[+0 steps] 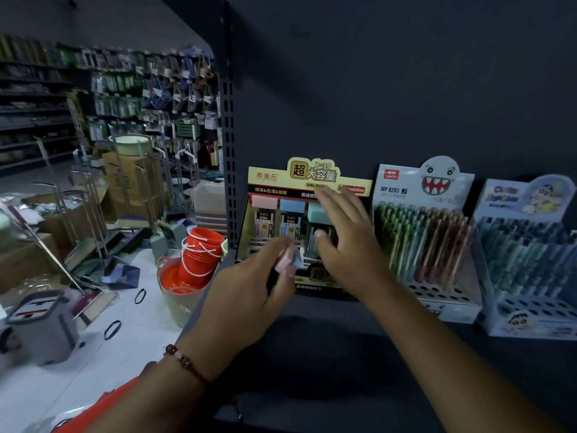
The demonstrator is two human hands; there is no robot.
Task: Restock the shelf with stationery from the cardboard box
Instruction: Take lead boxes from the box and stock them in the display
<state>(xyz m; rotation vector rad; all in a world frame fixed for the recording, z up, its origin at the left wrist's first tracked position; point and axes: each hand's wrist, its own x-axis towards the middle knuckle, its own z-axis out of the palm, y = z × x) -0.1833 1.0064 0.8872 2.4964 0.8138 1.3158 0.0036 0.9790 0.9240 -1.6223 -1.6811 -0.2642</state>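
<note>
A yellow-topped display box of pencil-lead cases (pixel 274 182) stands at the left end of the dark shelf (pixel 312 354). My left hand (pixel 249 285) grips small lead cases (pixel 288 260), pink and pale blue, just in front of the box's lower left. My right hand (pixel 346 242) hovers over the box's right compartments with fingers spread and straight, holding nothing. The cardboard box named in the task cannot be picked out among the cartons on the floor.
Two pen display boxes stand to the right: a monster-face one (pixel 437 232) and a cartoon one (pixel 527 251). The perforated shelf upright (pixel 229 182) borders the left. On the floor lie red buckets in a basket (pixel 195 260), cartons (pixel 131 179), brooms and a grey bin (pixel 40 326).
</note>
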